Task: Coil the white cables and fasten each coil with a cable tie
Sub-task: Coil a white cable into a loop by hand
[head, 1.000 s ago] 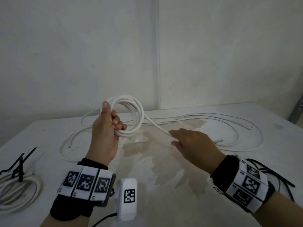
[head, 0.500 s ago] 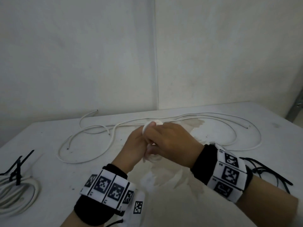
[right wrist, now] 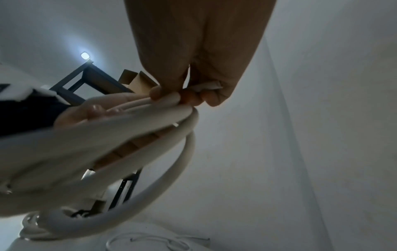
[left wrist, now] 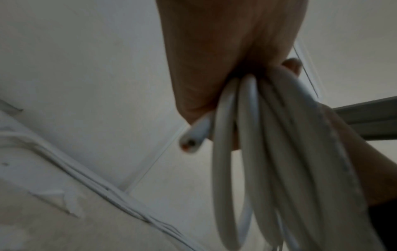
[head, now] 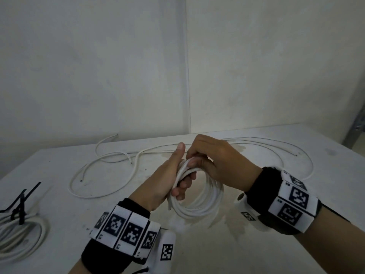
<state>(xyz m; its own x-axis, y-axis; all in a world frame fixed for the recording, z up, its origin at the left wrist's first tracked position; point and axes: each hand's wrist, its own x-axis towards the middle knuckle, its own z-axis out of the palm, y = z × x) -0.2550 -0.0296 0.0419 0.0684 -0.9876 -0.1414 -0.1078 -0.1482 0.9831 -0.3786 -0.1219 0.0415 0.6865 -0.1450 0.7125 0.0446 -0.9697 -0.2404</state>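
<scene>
A coil of white cable (head: 197, 206) hangs above the table in front of me. My left hand (head: 177, 178) grips its upper left side, fingers curled round the bundled loops (left wrist: 247, 135), and a cut cable end (left wrist: 191, 141) sticks out below the palm. My right hand (head: 205, 157) pinches strands at the top of the same coil (right wrist: 167, 101), right against the left thumb. Several loose white cables (head: 110, 173) lie along the back of the table. At the left edge rests another coil (head: 21, 234) with a black cable tie (head: 19, 206) round it.
The white table (head: 59, 254) has a brownish stain under my hands. More black cable ties (head: 331, 212) show just behind my right wristband. A wall corner stands close behind the table. A grey metal frame (head: 355, 129) is at the far right.
One second ago the left hand held the coil up while the right pulled cable in from the table. The hands have since come together and both now hold the lowered coil.
</scene>
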